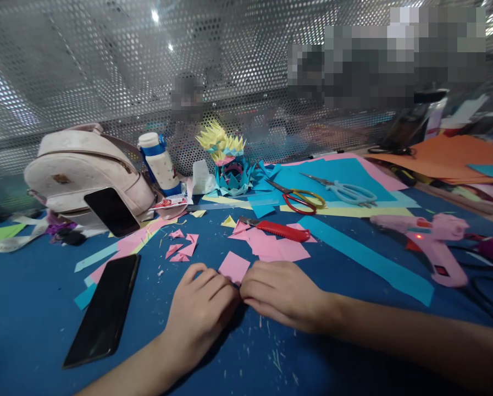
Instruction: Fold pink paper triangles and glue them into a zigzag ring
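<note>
My left hand [199, 311] and my right hand [281, 291] rest side by side on the blue table [32, 308], fingers curled down and pinching a small pink paper square [233, 267] between them. The square's far half sticks out beyond my fingertips. Just beyond lie more pink paper squares [277, 247] and a red utility knife [281, 231]. Small folded pink pieces [182, 246] lie to the left of them.
A black phone [104, 308] lies left of my hands; another [112, 212] leans on a white backpack [85, 173]. Behind are a white bottle [159, 163], a blue-yellow paper flower [230, 165], two scissors [299, 198] [347, 192], a pink glue gun [436, 242], coloured sheets [444, 157].
</note>
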Demonstrator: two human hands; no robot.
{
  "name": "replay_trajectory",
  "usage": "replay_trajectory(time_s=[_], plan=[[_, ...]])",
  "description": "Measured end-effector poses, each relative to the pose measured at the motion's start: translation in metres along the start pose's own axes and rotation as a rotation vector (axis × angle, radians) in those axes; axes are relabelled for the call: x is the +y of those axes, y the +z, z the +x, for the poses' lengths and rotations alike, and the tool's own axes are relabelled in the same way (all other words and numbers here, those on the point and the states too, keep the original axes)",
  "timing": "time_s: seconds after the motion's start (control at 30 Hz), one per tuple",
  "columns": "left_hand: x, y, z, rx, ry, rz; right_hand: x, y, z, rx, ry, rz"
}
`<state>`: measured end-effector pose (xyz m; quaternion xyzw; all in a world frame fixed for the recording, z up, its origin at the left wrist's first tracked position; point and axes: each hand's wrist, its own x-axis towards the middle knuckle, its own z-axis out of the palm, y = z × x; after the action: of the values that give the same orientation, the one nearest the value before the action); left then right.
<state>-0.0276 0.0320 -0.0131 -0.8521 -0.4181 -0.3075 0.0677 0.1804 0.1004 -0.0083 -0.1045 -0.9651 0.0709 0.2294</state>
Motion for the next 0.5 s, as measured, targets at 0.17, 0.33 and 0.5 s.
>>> replay_trajectory(time_s=[0.17, 0.33, 0.5], plan=[[0.003, -0.001, 0.001, 0.035, -0.001, -0.029, -0.001, -0.002, 0.001, 0.082, -0.025, 0.056], [0.006, -0.003, 0.002, 0.034, -0.005, -0.078, -0.002, -0.001, 0.000, 0.118, -0.041, 0.104], [-0.001, -0.012, 0.006, 0.041, -0.035, -0.088, 0.000, -0.004, 0.000, 0.140, 0.054, 0.176]])
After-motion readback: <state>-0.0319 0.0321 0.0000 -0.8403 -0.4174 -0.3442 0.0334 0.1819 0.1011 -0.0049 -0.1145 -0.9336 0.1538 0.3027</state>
